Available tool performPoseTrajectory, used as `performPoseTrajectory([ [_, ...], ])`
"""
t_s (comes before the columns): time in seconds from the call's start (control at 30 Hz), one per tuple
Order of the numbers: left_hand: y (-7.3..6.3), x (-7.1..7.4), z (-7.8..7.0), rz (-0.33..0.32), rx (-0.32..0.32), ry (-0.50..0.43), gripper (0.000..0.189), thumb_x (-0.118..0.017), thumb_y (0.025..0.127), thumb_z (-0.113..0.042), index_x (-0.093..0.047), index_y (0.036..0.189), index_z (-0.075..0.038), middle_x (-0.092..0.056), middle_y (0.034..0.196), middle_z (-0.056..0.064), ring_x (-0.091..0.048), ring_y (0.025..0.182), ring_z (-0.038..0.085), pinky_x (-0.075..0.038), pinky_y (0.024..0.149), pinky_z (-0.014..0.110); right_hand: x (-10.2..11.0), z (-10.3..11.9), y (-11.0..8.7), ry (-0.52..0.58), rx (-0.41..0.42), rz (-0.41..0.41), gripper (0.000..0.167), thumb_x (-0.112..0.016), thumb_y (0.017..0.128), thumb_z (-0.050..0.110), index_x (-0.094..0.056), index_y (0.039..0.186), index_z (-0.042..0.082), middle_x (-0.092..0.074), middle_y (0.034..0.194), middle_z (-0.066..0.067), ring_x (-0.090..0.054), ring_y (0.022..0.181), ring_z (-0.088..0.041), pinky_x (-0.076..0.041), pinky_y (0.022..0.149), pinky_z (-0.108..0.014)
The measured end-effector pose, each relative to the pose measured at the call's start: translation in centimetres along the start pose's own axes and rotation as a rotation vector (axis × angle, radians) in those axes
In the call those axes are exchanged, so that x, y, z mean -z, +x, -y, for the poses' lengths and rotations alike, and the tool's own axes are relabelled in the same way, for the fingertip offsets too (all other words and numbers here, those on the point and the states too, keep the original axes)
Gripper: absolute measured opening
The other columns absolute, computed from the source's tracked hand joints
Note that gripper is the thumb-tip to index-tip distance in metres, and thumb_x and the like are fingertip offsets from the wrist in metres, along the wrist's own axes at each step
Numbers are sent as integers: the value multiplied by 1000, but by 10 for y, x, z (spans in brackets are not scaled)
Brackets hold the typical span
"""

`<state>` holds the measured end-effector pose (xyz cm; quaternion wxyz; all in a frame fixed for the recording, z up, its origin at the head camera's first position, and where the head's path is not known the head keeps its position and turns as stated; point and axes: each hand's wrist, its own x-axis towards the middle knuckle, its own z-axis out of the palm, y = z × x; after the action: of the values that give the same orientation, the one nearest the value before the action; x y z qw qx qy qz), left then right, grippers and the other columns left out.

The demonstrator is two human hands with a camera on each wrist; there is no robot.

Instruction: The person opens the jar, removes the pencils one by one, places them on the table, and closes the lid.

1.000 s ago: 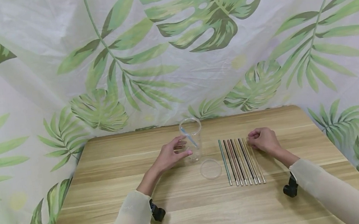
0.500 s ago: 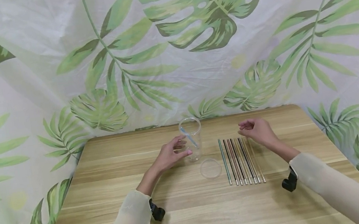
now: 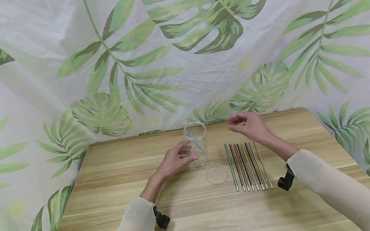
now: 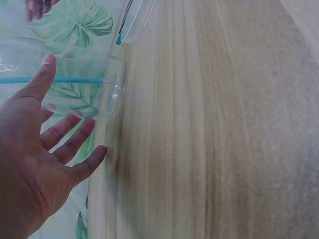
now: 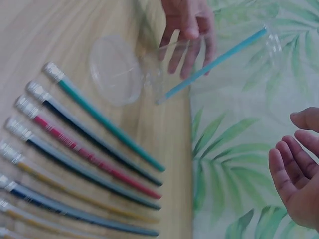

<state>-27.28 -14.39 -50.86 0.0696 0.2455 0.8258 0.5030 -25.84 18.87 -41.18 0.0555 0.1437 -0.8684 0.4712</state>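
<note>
A clear plastic cup (image 3: 204,160) stands upright left of centre on the table, a light blue pencil (image 5: 217,63) leaning inside it. My left hand (image 3: 174,160) holds the cup loosely from its left side, thumb in front and fingers behind. Beyond the far ends of a row of pencils, my right hand (image 3: 249,126) is raised with fingers loosely bent; nothing shows in it. The row has several pencils lying side by side, silver ends toward me; a green pencil (image 3: 231,169) and a red pencil (image 5: 87,152) are among them.
A round clear lid (image 3: 217,174) lies flat between the cup and the pencils. The wooden table (image 3: 198,221) reaches back to a leaf-printed cloth (image 3: 152,77) hanging close behind its far edge. Cameras (image 3: 162,219) are strapped to both wrists.
My right hand has lifted away from the far end of the rightmost pencil and moved left and up toward the cup. The left hand, cup and pencils stay in place.
</note>
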Motion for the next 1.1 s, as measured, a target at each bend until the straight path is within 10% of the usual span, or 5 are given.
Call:
performPoseTrajectory([
  [0.5, 1, -2, 4, -18, -18, -42, 68, -85, 93, -19, -54, 151, -5, -64, 140, 30, -66, 126, 47, -55, 105, 60, -16, 53, 24, 130, 143, 110, 25, -77, 97, 7, -74, 120, -2, -75, 114, -19, -71, 104, -29, -63, 93, -36],
  [1.1, -1, -1, -8, -6, -4, -46, 67, -82, 94, -9, -50, 152, 2, -61, 140, 35, -63, 126, 52, -54, 105, 65, -28, 82, 58, -51, 287, 343, 21, -77, 97, 8, -77, 115, -2, -78, 110, -15, -75, 101, -24, -64, 92, -39],
])
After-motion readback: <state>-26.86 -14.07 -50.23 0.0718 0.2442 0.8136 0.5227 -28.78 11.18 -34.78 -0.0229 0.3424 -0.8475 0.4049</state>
